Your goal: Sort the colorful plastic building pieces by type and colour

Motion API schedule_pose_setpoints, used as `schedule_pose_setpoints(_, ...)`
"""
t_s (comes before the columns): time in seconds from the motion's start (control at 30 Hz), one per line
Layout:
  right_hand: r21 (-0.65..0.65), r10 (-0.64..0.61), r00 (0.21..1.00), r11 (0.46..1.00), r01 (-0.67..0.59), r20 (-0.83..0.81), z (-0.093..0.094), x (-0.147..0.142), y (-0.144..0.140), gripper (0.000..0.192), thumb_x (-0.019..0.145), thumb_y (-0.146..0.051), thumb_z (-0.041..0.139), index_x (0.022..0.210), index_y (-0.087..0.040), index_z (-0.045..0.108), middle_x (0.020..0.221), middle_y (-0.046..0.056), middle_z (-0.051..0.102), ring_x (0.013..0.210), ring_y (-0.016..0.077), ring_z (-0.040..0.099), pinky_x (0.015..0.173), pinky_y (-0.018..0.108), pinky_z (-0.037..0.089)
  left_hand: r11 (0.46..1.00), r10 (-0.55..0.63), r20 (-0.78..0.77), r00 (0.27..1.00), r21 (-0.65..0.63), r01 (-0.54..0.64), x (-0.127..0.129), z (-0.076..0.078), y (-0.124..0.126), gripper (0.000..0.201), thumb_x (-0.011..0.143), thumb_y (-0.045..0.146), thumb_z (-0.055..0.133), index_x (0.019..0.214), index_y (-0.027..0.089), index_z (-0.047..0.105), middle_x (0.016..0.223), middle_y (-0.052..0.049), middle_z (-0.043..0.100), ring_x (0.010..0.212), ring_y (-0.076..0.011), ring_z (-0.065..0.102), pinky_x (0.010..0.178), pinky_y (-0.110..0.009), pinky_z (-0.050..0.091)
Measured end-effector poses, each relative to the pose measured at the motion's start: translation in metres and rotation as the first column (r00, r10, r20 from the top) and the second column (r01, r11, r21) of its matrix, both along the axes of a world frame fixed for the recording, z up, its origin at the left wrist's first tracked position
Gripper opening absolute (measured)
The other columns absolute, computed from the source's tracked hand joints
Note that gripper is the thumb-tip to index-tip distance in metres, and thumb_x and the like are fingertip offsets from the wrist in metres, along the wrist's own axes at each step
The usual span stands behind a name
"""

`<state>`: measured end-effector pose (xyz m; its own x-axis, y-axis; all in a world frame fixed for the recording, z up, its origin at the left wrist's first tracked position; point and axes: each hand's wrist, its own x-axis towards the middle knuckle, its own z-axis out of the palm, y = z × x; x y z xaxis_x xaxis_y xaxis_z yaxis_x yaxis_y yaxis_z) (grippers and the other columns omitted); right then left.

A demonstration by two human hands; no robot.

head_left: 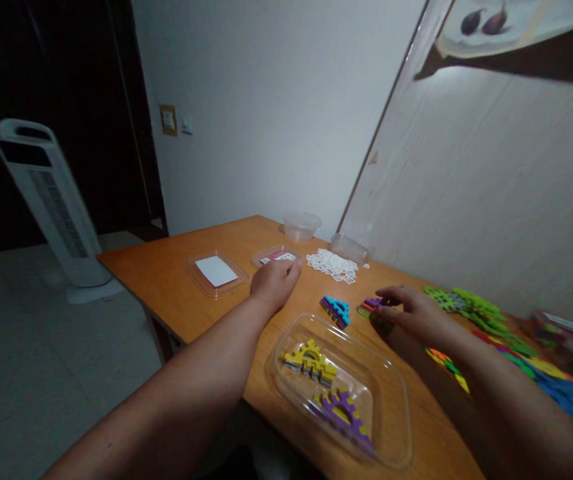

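My left hand is closed, its fingers curled away from me over the table; whatever they hold, if anything, is hidden. Just beyond it, a pink and white printed card lies in a clear plastic lid. My right hand has thumb and fingers around the right end of a small stack of purple, orange and green toothed plastic pieces. To the left of that sits a stack of blue and purple toothed pieces. Nearest me, a clear plastic tray holds yellow pieces and purple pieces.
Small white pieces lie in a heap. Behind are a clear bowl and clear container. A lid with a white card sits left. Green pieces and blue pieces pile right. A tower fan stands on the floor.
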<state>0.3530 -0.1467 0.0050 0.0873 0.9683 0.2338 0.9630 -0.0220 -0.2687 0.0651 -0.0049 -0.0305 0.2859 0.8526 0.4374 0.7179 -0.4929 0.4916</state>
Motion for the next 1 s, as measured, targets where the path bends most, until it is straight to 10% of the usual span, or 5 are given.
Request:
schedule_pose_setpoints(0.27,-0.042,0.122,0.960,0.990,-0.137,-0.253,0.049,-0.060,-0.049,0.046,0.085,-0.051,0.064,0.121,-0.022,0.068,0.099,0.007,0.073,0.078,0.0201,0.063,0.066,0.031,0.050,1.000,0.000,0.000,1.000,0.004,0.000,0.001,0.000,0.000,0.057,0.097,0.057,0.033,0.077,0.022,0.073,0.079,-0.007,0.072,0.067,-0.0190,0.057,0.055,-0.031,0.022)
schedule_pose_setpoints(0.5,-0.352,0.312,0.919,0.854,-0.382,-0.239,0.061,-0.130,-0.090,0.014,0.088,-0.027,0.064,0.101,-0.028,0.068,0.096,-0.001,0.067,0.080,0.0146,0.062,0.070,0.026,0.048,1.000,-0.006,0.021,1.000,0.006,0.006,0.000,-0.001,0.001,0.058,0.097,0.058,0.032,0.075,0.022,0.072,0.077,-0.007,0.071,0.067,-0.0185,0.056,0.055,-0.030,0.022)
schedule_pose_setpoints(1.0,-0.299,0.320,0.892,0.859,-0.416,-0.320,0.057,-0.129,-0.091,0.018,0.096,-0.030,0.053,0.103,-0.027,0.069,0.095,0.002,0.073,0.081,0.0165,0.066,0.069,0.026,0.051,1.000,0.006,-0.007,1.000,-0.004,-0.006,0.000,0.002,-0.002,0.062,0.098,0.060,0.029,0.081,0.022,0.075,0.082,-0.008,0.073,0.071,-0.0198,0.060,0.057,-0.030,0.026)
